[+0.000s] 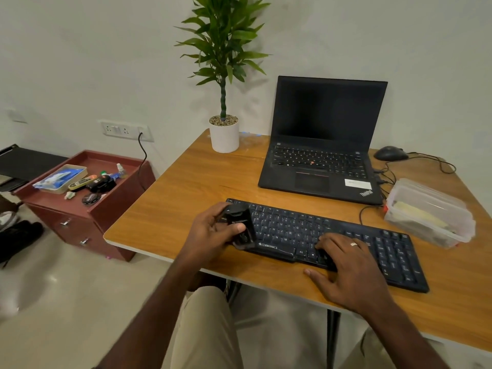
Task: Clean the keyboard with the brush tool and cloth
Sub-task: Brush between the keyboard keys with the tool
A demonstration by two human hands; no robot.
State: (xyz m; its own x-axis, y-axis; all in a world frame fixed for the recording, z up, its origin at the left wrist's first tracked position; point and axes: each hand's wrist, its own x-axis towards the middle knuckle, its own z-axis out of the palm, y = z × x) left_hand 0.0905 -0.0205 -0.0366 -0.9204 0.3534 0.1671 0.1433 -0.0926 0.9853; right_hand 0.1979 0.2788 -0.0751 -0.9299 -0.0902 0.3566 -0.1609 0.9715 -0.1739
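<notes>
Your right hand (348, 265) rests flat on the keyboard (330, 241) — long axis running ten-to-four; left hand (213, 230) grips the brush tool (241, 225) at its ten-o'clock end.

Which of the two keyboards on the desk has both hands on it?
The separate black keyboard nearest the person: left hand and right hand rest there; the laptop keyboard is untouched.
</notes>
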